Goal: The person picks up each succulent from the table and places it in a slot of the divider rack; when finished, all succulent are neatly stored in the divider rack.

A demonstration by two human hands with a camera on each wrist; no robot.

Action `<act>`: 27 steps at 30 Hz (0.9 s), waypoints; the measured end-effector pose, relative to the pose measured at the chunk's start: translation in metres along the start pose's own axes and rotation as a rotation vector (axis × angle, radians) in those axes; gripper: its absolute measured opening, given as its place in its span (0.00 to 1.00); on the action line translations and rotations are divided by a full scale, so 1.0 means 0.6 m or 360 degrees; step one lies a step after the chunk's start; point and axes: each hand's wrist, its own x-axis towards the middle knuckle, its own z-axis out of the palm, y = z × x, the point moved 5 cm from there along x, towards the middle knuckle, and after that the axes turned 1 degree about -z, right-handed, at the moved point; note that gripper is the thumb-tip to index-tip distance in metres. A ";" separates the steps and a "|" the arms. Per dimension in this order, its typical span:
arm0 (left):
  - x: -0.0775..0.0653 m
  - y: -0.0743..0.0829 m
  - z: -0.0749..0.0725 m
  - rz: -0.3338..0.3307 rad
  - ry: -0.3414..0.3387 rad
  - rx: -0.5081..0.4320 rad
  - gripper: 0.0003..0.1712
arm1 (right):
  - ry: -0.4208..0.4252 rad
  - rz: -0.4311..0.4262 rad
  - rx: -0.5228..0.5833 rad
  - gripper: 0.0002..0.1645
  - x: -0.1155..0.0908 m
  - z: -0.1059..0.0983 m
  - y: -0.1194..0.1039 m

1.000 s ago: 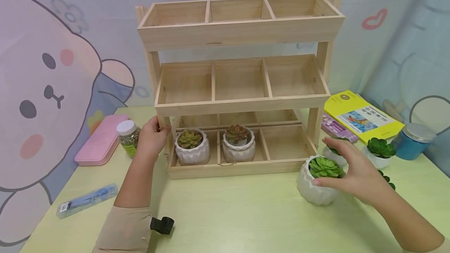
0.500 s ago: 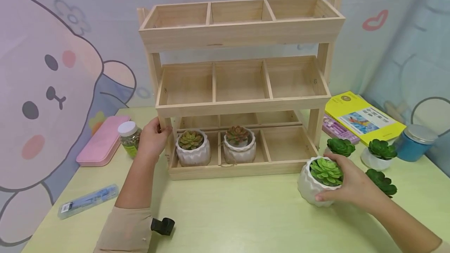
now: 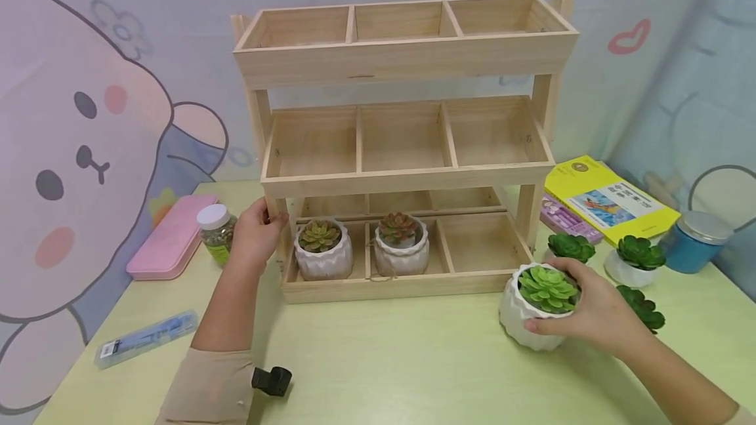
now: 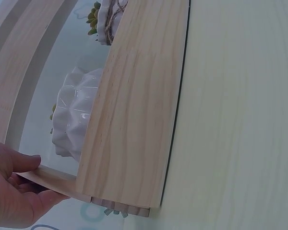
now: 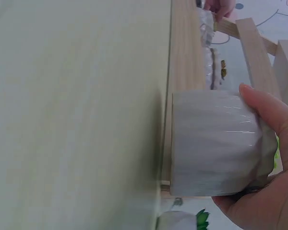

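Observation:
My left hand (image 3: 258, 235) grips the left upright of a three-tier wooden shelf (image 3: 407, 176); in the left wrist view thumb and fingers lie on either side of that wood. My right hand (image 3: 602, 310) holds a white ceramic pot (image 3: 525, 320) with a bright green succulent (image 3: 548, 288), thumb on the near side and fingers behind. The pot is just in front of the shelf's lower right corner, and whether it touches the table is unclear. Two potted succulents, one yellow-green (image 3: 319, 236) and one reddish (image 3: 397, 229), stand in the bottom tier's left and middle compartments.
Several dark green succulents (image 3: 640, 252) stand to the right, near a blue jar (image 3: 697, 241) and a yellow book (image 3: 611, 199). On the left are a pink case (image 3: 171, 238), a white-lidded jar (image 3: 216, 233) and a clear pen box (image 3: 146, 338).
My right hand, spread around the succulent pot one second ago, has closed in on it and now holds it by its sides. The left hand stays on the shelf upright.

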 end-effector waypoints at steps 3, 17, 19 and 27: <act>-0.001 0.000 -0.001 -0.0002 0.0001 0.0008 0.24 | -0.0006 0.0012 0.0012 0.59 0.001 -0.009 -0.015; -0.002 0.002 -0.002 0.0000 -0.0002 0.0024 0.25 | 0.0106 -0.0122 0.0208 0.55 0.050 -0.027 -0.090; -0.001 0.002 -0.002 0.0002 0.0004 0.0031 0.24 | 0.0141 -0.0114 0.0210 0.57 0.064 -0.021 -0.096; -0.001 0.001 -0.001 0.0000 0.0002 0.0039 0.24 | 0.0285 -0.0022 0.0295 0.63 0.116 0.005 -0.100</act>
